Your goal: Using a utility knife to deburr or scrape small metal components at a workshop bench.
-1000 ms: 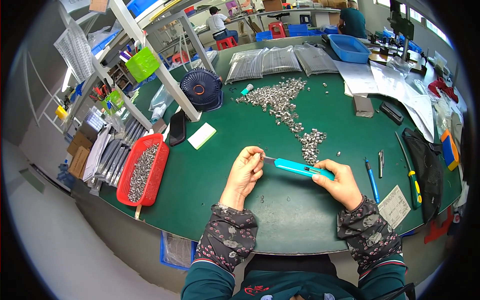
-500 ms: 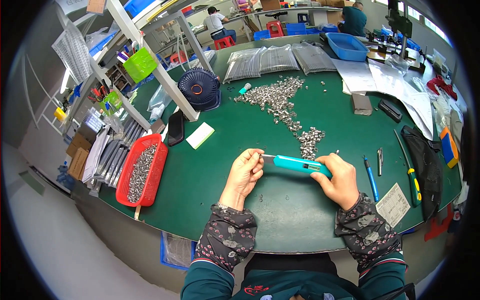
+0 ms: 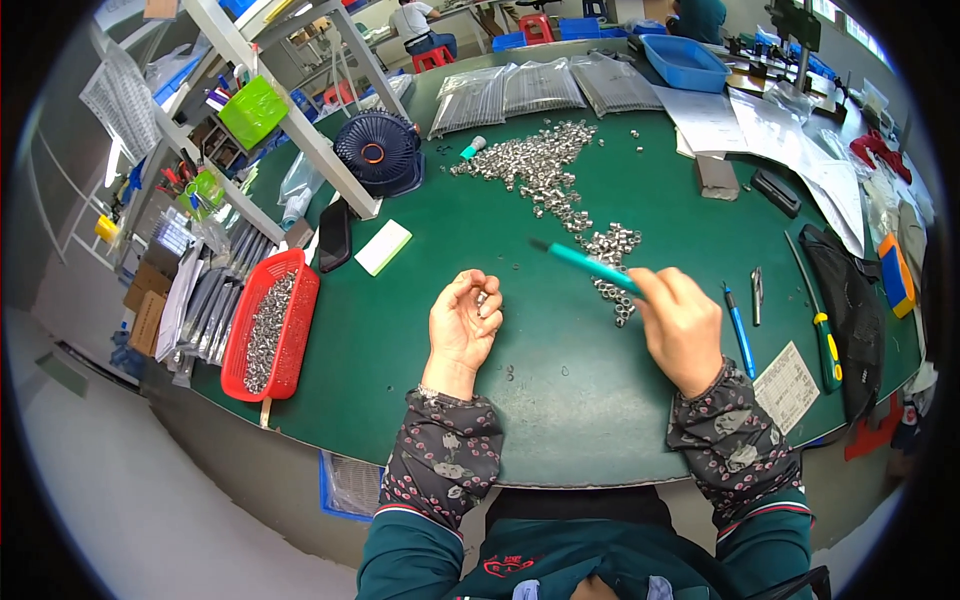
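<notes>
My right hand [image 3: 682,325] is closed around the handle of a teal utility knife [image 3: 592,268]. The knife tilts up to the left over the table, its dark blade end clear of my other hand. Palm turned up, my left hand [image 3: 462,330] has curled fingers with a small shiny metal ring [image 3: 481,298] among them; the fingers partly cover it. Just beyond the knife lies a cluster of short silver metal rings [image 3: 612,242], trailing back to a larger heap of the same rings [image 3: 545,165]. A few tiny dark bits lie between my hands.
A red basket [image 3: 296,340] of metal rings stands at the left, near a phone [image 3: 335,236], a notepad [image 3: 383,247] and a fan [image 3: 378,152]. Rightward lie a blue pen-like tool [image 3: 740,342], a drill bit [image 3: 757,296], a paper slip [image 3: 787,387] and a green-yellow screwdriver [image 3: 828,350].
The knife has come away from my left hand, swinging up and turning edge-on. My left hand has moved slightly left and up, its fingers curling inward.
</notes>
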`<state>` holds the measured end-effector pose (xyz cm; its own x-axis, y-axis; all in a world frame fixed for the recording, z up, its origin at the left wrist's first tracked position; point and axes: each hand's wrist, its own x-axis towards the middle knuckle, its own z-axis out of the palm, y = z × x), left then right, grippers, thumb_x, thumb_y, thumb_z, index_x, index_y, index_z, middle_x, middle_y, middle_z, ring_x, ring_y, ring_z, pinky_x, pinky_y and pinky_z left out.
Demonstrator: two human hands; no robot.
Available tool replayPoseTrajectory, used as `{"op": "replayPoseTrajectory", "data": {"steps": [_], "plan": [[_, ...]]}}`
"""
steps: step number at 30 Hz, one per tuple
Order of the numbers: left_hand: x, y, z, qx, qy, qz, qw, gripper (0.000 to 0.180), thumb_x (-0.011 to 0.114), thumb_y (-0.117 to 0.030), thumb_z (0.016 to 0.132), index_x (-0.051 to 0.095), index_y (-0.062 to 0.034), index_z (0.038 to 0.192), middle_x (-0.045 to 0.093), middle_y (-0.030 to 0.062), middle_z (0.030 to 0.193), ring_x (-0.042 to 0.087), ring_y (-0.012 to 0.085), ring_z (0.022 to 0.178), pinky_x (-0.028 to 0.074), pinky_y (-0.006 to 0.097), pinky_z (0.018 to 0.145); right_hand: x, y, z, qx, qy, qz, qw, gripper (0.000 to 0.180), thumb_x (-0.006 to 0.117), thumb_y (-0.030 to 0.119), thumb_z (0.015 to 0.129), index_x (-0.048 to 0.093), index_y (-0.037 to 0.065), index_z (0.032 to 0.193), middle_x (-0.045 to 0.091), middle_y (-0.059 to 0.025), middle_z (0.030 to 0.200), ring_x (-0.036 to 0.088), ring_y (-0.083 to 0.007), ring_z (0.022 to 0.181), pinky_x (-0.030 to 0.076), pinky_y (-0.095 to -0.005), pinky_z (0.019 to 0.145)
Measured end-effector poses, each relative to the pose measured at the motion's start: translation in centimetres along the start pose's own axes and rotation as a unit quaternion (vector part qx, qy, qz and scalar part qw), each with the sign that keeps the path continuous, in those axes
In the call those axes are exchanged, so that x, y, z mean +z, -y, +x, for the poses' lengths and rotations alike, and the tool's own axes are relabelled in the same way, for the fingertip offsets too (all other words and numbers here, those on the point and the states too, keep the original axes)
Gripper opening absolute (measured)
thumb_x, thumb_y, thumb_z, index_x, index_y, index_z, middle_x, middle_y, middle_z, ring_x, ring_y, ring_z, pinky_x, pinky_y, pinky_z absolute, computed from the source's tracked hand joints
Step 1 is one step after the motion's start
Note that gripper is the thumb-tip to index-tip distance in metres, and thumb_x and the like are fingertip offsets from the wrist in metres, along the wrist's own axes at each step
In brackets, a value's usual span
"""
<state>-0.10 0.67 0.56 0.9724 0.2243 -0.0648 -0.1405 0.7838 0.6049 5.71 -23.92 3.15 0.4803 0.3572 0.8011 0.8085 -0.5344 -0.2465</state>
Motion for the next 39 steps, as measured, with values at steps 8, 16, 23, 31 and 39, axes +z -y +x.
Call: {"op": "replayPoseTrajectory", "data": {"steps": [8,16,23,31,39], "plan": [[1.9,2.0,-0.6,0.011,-0.042,0.255,0.966,0.015,0.045,-0.011,0.088,0.049,-0.0040,0.101,0.044,-0.0002,0.067,0.031,0.0030,0.043,0.022,0.015,0.034,-0.7,-0.8,0.4,0.106,-0.012,0.091,0.990,0.026,0.061,0.004,0.070,0.055,0.007,0.095,0.052,-0.0096,0.074,0.054,-0.0289,0.062,0.042,-0.0358,0.053],[6.5,7.1,-0.4,-0.076,0.021,0.533,0.843,0.018,0.060,-0.022,0.080,0.058,-0.0042,0.080,0.050,-0.0033,0.062,0.042,0.0038,0.051,0.035,0.020,0.044,-0.4,-1.0,0.3,0.144,-0.078,0.184,0.969,0.026,0.060,0.004,0.070,0.056,0.006,0.095,0.055,-0.0101,0.079,0.057,-0.0283,0.065,0.045,-0.0337,0.055],[7.8,9.2,0.4,0.039,0.012,0.768,0.640,0.021,0.067,-0.019,0.071,0.056,-0.0005,0.074,0.052,-0.0017,0.058,0.047,0.0064,0.055,0.040,0.023,0.050,-0.4,-0.8,0.2,0.158,-0.055,0.192,0.967,0.025,0.060,0.007,0.070,0.056,0.008,0.095,0.055,-0.0085,0.078,0.056,-0.0287,0.063,0.045,-0.0344,0.053],[5.4,4.8,0.0,-0.092,0.012,0.228,0.969,0.009,0.054,-0.005,0.079,0.050,-0.0065,0.087,0.049,0.0031,0.069,0.035,0.0051,0.046,0.023,0.017,0.035,-0.3,-1.1,0.4,0.313,-0.037,0.456,0.832,0.027,0.064,0.008,0.072,0.055,0.001,0.097,0.058,-0.0038,0.082,0.055,-0.0104,0.071,0.043,-0.0246,0.061],[2.6,2.7,-0.2,-0.043,-0.008,0.071,0.997,0.009,0.049,-0.004,0.082,0.052,-0.0055,0.091,0.052,0.0060,0.075,0.035,0.0056,0.047,0.023,0.016,0.033,-0.6,-0.9,0.1,0.389,0.136,0.556,0.721,0.022,0.066,0.013,0.074,0.054,0.001,0.088,0.054,0.0005,0.079,0.048,-0.0056,0.071,0.039,-0.0208,0.066]]}}
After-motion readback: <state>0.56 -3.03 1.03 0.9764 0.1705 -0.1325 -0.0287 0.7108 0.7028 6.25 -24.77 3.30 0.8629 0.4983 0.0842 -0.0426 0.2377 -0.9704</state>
